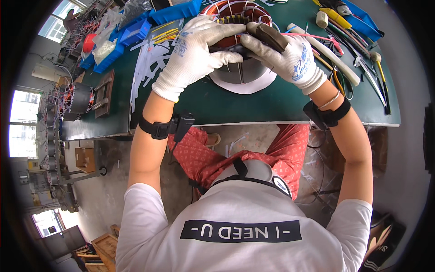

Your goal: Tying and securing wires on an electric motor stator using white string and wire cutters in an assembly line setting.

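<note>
A round motor stator (240,75) with a grey metal shell and orange-brown copper windings stands on the green table in front of me, on a white sheet (244,88). My left hand (195,50), in a white glove, wraps over the stator's near rim, fingers stretched along the top and thumb lower down. My right hand (287,56), gloved too, closes on a dark brown flat piece (272,37) at the same rim, its fingertips close to those of the left. Something black between the hands is partly hidden, and I cannot make out its kind.
White paper strips (154,59) and yellow sleeves (166,36) lie left, by blue bins (136,32). To the right are a pale rod (337,63), pliers (337,79), a caliper (368,75) and a yellow-handled hammer (380,77). Another stator (78,100) sits far left.
</note>
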Tool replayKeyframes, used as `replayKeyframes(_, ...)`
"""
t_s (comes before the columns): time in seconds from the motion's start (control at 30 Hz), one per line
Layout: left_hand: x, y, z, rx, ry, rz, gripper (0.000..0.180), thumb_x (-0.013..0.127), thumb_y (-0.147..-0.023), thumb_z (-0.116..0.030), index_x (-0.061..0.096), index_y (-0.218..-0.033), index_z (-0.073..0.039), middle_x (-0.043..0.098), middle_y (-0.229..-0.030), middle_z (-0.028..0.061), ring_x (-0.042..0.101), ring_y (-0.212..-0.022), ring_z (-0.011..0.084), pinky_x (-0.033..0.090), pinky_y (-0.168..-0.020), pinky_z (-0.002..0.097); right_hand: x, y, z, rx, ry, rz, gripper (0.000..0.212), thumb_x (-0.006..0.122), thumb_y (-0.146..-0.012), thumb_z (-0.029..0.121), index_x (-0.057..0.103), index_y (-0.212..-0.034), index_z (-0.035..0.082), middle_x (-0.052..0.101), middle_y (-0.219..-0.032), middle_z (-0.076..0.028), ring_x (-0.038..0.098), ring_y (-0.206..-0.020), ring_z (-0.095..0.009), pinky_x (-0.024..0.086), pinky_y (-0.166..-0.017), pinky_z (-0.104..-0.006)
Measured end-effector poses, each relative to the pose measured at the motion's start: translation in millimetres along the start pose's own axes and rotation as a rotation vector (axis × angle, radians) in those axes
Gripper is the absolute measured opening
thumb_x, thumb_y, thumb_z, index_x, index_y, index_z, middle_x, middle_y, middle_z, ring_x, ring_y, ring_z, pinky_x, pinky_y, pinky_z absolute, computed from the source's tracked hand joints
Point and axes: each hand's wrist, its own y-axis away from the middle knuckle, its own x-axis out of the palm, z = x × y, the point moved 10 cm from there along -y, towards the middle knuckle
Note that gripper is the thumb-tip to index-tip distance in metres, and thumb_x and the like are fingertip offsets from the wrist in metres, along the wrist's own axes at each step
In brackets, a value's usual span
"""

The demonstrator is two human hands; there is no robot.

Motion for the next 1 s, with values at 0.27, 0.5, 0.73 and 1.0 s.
replayKeyframes(0.27, 4, -3, 18, -0.125, 0.551, 0.103, 0.024, 0.076, -0.084, -0.017, 0.067, -0.104, -0.008, 0.068, -0.102, 0.0027, 0.061, -0.098, 0.0197, 0.049, -0.087, 0.0323, 0, -1, 3, -0.016, 0.083, 0.049, 0.058, 0.069, -0.082, 0.017, 0.055, -0.138, 0.026, 0.063, -0.124, -0.008, 0.069, -0.075, -0.022, 0.056, -0.058, -0.0310)
replayKeyframes(0.5, -2, -2, 13, -0.059, 0.406, -0.041, 0.014, 0.079, -0.078, -0.015, 0.071, -0.089, -0.010, 0.071, -0.093, 0.0000, 0.060, -0.091, 0.0174, 0.047, -0.086, 0.0320, 2, 0, 3, -0.051, 0.247, 0.083, 0.058, 0.063, -0.082, 0.018, 0.056, -0.137, 0.033, 0.063, -0.122, -0.004, 0.067, -0.065, -0.016, 0.054, -0.048, -0.0293)
replayKeyframes(0.73, -6, 2, 4, 0.022, 0.345, -0.121, 0.022, 0.083, -0.073, -0.025, 0.071, -0.087, -0.013, 0.071, -0.094, 0.0009, 0.061, -0.092, 0.0222, 0.043, -0.091, 0.0364, -2, -1, 5, -0.029, 0.264, 0.052, 0.056, 0.062, -0.082, 0.017, 0.057, -0.135, 0.033, 0.062, -0.124, -0.002, 0.067, -0.064, -0.016, 0.053, -0.047, -0.0285)
replayKeyframes(1.0, -3, 10, -5, 0.169, 0.172, -0.224, 0.022, 0.085, -0.071, -0.014, 0.072, -0.088, -0.012, 0.072, -0.107, 0.0074, 0.063, -0.098, 0.0243, 0.044, -0.094, 0.0394, -3, -1, 1, -0.015, 0.220, 0.070, 0.055, 0.064, -0.083, 0.017, 0.057, -0.136, 0.032, 0.063, -0.126, -0.003, 0.070, -0.075, -0.019, 0.057, -0.055, -0.0292)
